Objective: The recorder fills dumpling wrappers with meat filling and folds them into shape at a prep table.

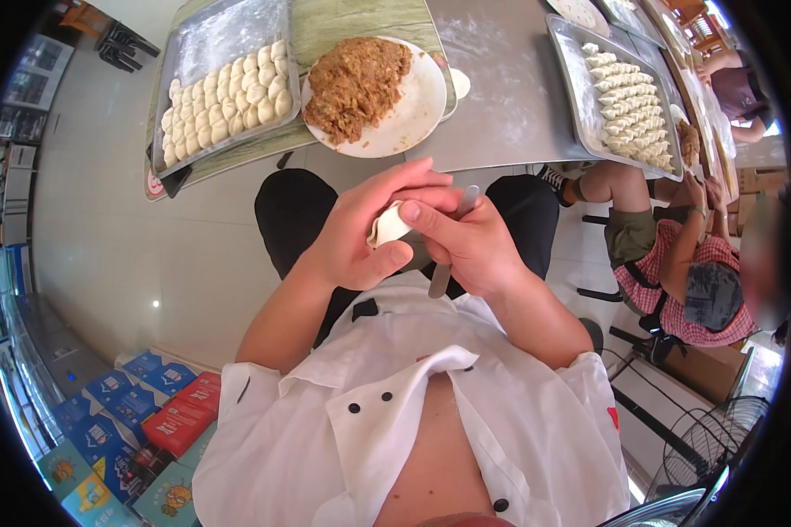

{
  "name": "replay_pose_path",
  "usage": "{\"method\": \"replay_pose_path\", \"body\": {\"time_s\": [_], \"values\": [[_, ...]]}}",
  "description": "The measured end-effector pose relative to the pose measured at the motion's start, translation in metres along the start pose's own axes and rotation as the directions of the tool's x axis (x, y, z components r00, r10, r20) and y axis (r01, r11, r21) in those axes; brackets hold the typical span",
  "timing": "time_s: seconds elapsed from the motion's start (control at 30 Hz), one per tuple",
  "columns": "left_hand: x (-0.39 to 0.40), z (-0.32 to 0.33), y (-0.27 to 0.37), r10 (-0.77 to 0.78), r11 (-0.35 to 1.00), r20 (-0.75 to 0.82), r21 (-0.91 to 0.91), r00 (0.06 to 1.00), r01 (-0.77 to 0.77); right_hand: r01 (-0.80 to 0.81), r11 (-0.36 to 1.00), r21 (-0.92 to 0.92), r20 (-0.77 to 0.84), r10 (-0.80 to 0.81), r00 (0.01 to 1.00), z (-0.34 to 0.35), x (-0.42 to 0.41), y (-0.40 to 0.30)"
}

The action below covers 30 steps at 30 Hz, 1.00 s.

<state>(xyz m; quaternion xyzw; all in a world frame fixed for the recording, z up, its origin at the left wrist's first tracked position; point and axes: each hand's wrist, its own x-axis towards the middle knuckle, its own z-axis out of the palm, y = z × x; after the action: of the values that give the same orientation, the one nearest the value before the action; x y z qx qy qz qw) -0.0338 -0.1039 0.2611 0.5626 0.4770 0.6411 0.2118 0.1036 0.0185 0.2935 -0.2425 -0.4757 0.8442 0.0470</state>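
My left hand (352,227) cups a folded dough dumpling (389,226) above my lap. The thumb of my right hand (474,240) presses on the dumpling's side, while its curled fingers hold a flat metal spatula (439,282) crosswise. Beyond my hands, a white plate (428,109) bears a mound of brown minced filling (359,82). To its left, a metal tray (227,33) dusted with flour holds packed rows of dumplings (224,109). Inside the dumpling, nothing is visible.
On the steel table (494,99), another tray (570,72) holds rows of pleated dumplings (633,112). A seated co-worker (685,270) is at my right, near a wire-caged fan (705,441). Stacked boxes (181,412) stand on the floor at lower left.
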Motion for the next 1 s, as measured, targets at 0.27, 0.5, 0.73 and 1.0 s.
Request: {"method": "replay_pose_path", "body": {"time_s": [0.27, 0.5, 0.73, 1.0], "values": [[0.004, -0.004, -0.003, 0.011, 0.989, 0.002, 0.147, 1.000, -0.011, -0.050, 0.998, 0.034, 0.045, 0.049, 0.998, -0.003, 0.000, -0.002], [0.003, -0.003, 0.007, -0.045, 0.960, -0.088, 0.273, 0.995, 0.067, 0.008, 0.996, -0.094, 0.016, -0.007, 1.000, 0.002, -0.002, -0.011], [-0.012, -0.002, -0.006, -0.577, 0.809, -0.246, -0.304, 0.779, 0.503, 0.474, 0.651, -0.593, 0.071, -0.544, 0.836, -0.006, 0.006, 0.002], [-0.011, 0.028, -0.001, -0.835, 0.366, -0.081, -0.820, 0.544, 0.440, 0.472, 0.252, -0.845, 0.234, -0.620, 0.749, -0.009, 0.003, 0.011]]}}
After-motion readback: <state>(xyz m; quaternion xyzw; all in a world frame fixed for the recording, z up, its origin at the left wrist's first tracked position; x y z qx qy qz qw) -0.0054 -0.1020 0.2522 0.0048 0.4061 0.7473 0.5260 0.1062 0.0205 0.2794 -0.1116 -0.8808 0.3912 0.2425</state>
